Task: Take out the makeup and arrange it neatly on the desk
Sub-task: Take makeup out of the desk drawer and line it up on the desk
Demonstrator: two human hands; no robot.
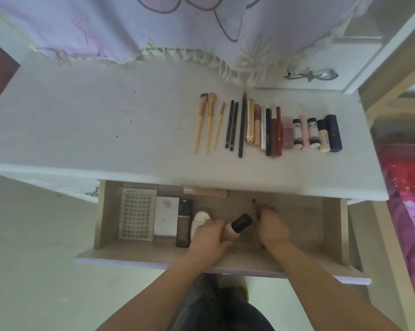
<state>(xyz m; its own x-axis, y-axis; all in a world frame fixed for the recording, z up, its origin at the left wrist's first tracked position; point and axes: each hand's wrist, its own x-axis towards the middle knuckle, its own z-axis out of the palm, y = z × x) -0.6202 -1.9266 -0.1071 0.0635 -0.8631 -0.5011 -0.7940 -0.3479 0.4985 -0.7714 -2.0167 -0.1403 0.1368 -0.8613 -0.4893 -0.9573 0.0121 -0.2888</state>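
Observation:
Both my hands are inside the open drawer [330, 218] under the white desk [106, 130]. My left hand [207, 242] grips a beige foundation bottle with a black cap [242, 223]. My right hand [272, 226] is closed over something small and dark on the drawer floor; I cannot make out what. Left in the drawer are a lash tray [136, 215], a white box [166, 217], a dark box [185, 223], a white sponge [201, 217] and a pink tube [205, 191]. On the desk lies a neat row: brushes [207, 123], pencils [232, 125], tubes [266, 130] and small bottles [314, 133].
A purple fringed cloth [178, 32] hangs over the back of the desk. A metal handle [311, 75] sits on the cabinet at the back right. A pink and red bedcover [409, 192] lies to the right. The desk's left half holds nothing.

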